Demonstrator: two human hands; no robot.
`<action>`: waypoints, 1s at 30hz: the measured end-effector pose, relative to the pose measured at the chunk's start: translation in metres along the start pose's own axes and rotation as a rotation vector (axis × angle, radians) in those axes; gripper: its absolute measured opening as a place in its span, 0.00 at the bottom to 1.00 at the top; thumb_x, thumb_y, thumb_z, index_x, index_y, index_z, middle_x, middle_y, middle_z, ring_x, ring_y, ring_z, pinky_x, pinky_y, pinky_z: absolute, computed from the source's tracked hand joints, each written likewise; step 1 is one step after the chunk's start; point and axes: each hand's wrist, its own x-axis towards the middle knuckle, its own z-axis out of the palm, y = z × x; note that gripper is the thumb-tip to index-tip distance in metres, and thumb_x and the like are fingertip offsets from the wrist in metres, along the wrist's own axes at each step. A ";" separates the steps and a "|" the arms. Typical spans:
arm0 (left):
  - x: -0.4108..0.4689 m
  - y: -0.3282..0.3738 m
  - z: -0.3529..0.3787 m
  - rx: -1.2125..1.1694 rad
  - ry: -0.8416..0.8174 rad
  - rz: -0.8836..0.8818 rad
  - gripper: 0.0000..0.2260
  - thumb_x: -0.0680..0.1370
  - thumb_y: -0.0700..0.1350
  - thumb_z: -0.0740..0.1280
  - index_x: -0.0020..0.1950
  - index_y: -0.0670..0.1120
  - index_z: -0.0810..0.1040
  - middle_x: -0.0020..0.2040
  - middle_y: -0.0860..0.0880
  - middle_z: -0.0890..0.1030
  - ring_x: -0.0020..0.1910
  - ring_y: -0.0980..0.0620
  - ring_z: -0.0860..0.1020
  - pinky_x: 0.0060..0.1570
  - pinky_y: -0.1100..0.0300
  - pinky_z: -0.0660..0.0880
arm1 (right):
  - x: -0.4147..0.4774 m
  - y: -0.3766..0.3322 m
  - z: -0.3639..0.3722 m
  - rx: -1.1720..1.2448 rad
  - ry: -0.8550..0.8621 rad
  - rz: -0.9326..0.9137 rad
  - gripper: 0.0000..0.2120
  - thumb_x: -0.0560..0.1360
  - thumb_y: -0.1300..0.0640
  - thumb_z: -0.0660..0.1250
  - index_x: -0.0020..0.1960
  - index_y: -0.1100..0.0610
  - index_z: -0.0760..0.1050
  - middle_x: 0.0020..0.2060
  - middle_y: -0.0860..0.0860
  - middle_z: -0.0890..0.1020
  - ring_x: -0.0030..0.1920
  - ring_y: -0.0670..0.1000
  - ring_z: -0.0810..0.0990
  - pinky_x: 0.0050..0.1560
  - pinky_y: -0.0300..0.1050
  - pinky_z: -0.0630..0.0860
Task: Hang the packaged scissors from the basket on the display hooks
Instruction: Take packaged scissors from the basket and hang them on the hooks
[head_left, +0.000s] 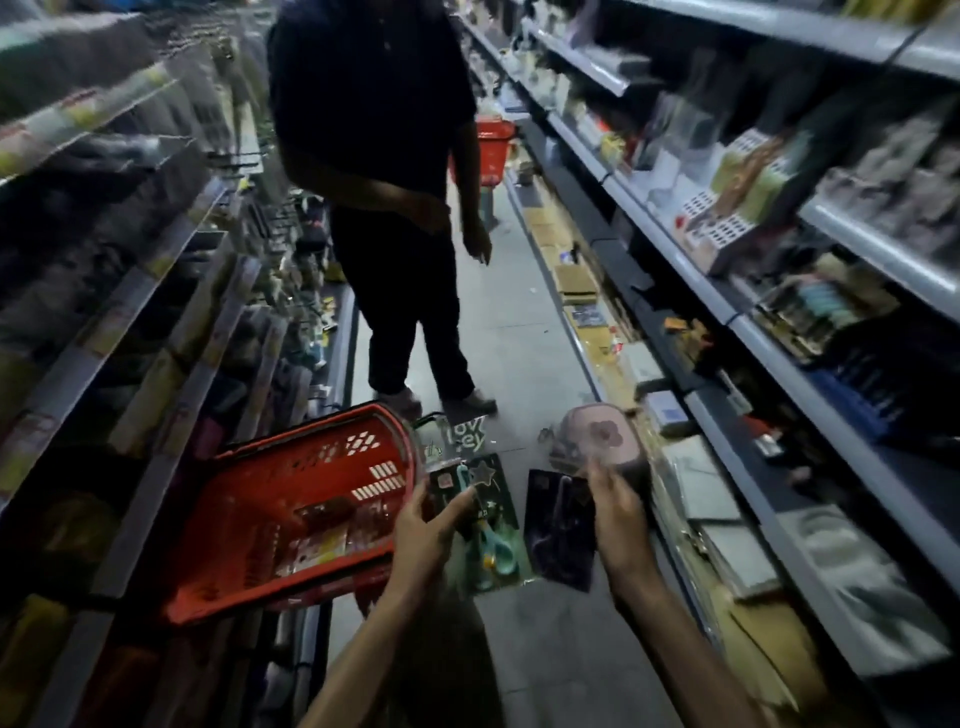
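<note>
The left hand (426, 525) is gripping a teal scissors pack (488, 540) right of the basket (311, 441); the right hand (618, 514) is holding a dark pack (558, 530). Hanging one at a time is probably safest.

The slotted basket (311, 467) is glowing red; the scissors (501, 553) are showing teal; the pack (558, 535) is looking black-purple; the pouch (605, 441) is showing pink with a darker flower.

Teal-handled packaged scissors (491, 540) on a dark card, upright beside the tilted red basket (291, 499).
</note>
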 end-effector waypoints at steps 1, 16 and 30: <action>-0.004 -0.002 0.013 0.008 -0.032 -0.004 0.25 0.72 0.55 0.81 0.66 0.49 0.81 0.57 0.47 0.88 0.57 0.45 0.86 0.62 0.40 0.81 | -0.008 -0.003 -0.013 -0.014 0.038 -0.001 0.17 0.86 0.48 0.59 0.62 0.58 0.80 0.52 0.55 0.84 0.57 0.53 0.81 0.50 0.39 0.74; -0.047 0.031 0.177 0.063 -0.653 -0.079 0.11 0.79 0.42 0.73 0.61 0.47 0.82 0.53 0.48 0.89 0.50 0.50 0.87 0.44 0.59 0.81 | -0.084 -0.008 -0.170 -0.146 0.794 -0.198 0.09 0.82 0.60 0.66 0.53 0.49 0.83 0.45 0.43 0.87 0.48 0.43 0.85 0.47 0.40 0.81; -0.158 0.027 0.303 0.143 -1.330 -0.048 0.10 0.80 0.40 0.73 0.61 0.44 0.82 0.55 0.46 0.88 0.57 0.41 0.85 0.60 0.42 0.81 | -0.233 -0.018 -0.254 0.082 1.515 -0.091 0.28 0.82 0.50 0.68 0.27 0.57 0.65 0.20 0.46 0.67 0.23 0.44 0.66 0.28 0.37 0.62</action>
